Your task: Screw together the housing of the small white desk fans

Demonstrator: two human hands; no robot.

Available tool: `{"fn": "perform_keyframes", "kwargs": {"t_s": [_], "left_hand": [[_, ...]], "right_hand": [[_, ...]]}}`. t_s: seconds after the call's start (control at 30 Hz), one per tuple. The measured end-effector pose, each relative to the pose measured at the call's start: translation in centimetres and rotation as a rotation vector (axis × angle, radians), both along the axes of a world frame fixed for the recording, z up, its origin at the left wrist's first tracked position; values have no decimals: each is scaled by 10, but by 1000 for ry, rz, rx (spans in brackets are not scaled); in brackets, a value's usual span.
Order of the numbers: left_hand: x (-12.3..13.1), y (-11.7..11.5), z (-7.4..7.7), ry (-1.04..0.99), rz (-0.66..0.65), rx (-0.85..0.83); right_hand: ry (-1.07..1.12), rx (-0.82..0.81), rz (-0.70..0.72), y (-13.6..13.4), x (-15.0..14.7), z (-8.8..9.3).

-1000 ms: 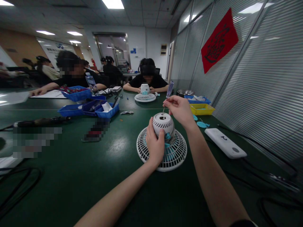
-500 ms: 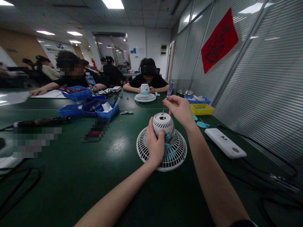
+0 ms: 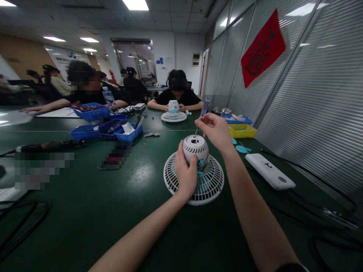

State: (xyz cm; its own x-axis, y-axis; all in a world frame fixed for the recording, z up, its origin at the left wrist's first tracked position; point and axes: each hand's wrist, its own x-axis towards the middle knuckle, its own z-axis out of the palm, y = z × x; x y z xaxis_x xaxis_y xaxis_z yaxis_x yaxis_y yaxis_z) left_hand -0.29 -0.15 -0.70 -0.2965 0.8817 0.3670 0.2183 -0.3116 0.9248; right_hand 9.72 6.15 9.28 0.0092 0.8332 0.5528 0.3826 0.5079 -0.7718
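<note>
Red poster (image 3: pixel 263 49) on glass partition (image 3: pixel 320 98), yellow tray (image 3: pixel 242 132) beyond white device (image 3: pixel 269 170) on counter (image 3: pixel 119 204), clear bottle (image 3: pixel 110 99) near blue bins (image 3: pixel 95 114)

The purple-handled screwdriver (image 3: pixel 204 108) in the person's right hand (image 3: pixel 217 130) has tipped slightly, its handle end now leaning farther rightward, while at far left a seated co-worker's hand (image 3: pixel 34 109) has reached farther toward the view's left edge.

Hands (image 3: pixel 187 177): both bare.
Forearms (image 3: pixel 150 228): bare, slender.
Right sleeve (image 3: pixel 289 268): black, a sliver visible, thin pale edge.
</note>
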Motion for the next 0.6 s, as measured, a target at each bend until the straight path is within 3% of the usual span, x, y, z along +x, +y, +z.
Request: {"fn": "perform_keyframes", "kwargs": {"t_s": [0.6], "left_hand": [[0, 1, -2, 0, 9, 13]], "right_hand": [[80, -67, -1, -1, -3, 2]]}}
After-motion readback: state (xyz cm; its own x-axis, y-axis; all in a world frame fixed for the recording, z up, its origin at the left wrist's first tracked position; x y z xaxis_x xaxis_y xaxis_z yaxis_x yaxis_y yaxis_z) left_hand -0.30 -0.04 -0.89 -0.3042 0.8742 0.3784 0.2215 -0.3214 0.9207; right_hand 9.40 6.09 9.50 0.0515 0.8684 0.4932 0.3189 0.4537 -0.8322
